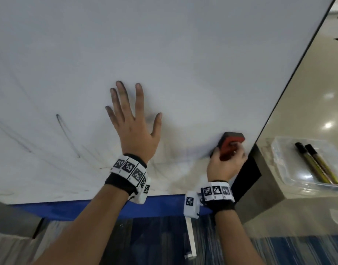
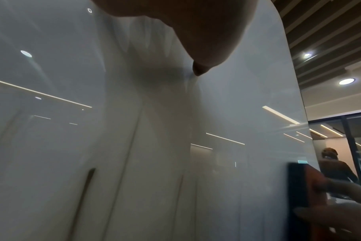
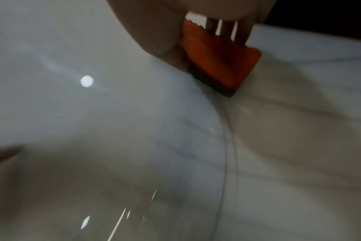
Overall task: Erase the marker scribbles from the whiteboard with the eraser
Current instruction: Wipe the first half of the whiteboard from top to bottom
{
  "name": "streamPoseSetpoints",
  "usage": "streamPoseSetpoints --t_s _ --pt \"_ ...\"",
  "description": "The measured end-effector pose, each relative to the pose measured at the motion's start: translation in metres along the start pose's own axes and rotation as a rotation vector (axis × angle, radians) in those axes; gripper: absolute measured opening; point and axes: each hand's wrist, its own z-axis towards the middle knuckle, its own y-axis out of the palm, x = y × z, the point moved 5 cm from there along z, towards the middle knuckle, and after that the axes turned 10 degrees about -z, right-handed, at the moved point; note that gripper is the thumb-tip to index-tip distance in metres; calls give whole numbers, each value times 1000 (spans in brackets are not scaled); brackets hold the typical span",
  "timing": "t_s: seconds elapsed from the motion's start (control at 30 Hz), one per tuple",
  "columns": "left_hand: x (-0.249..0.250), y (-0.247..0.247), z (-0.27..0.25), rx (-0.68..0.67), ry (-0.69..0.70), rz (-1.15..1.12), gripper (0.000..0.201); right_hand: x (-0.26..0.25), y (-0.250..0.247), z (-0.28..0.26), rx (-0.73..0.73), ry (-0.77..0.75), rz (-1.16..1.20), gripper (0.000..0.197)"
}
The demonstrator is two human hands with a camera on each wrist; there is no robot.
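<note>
Our right hand (image 1: 226, 165) grips the red eraser (image 1: 231, 144), pad pressed to the whiteboard (image 1: 164, 54) near its right edge. Our left hand (image 1: 134, 127) lies flat, fingers spread, mid-board. Faint scribbles (image 1: 67, 135) mark the lower left.

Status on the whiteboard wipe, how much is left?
Done: the upper whiteboard looks clean. In hand: the right hand grips the eraser against the board's lower right, while the left hand lies flat on it. Left: dark strokes and faint smears across the lower left.
</note>
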Motion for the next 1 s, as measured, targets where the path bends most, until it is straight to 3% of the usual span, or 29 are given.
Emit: streamPoseSetpoints --t_s 0.1,0.2,0.23,0.33,0.4,0.47,0.6,0.7,0.83,1.0 --pt "1 4 -2 0 -6 -16 80 -30 22 -52 -189 -296 -54 38" --pt "-1 7 -3 7 13 -24 79 -20 24 -51 -252 -458 -157 34" --pt "-3 7 -4 10 23 -22 78 -3 21 -38 -231 -411 -157 35" --pt "-10 11 -8 1 64 3 75 66 3 -5 -118 -4 -112 48" --pt "-15 14 -11 -8 107 34 73 93 -2 -1 -87 172 -104 51" --pt "-19 15 -13 -10 133 58 72 88 5 -4 -91 201 -69 51" --pt "-16 19 -16 -1 112 31 73 25 19 -19 -133 -68 -48 48" --pt "-13 22 -19 12 92 10 74 26 23 -23 -109 -135 -52 44" --pt "-20 25 -22 -6 128 31 75 105 21 -10 -52 43 -26 48" --pt "-28 32 -24 -12 188 77 74 206 27 -7 -27 493 -17 52"
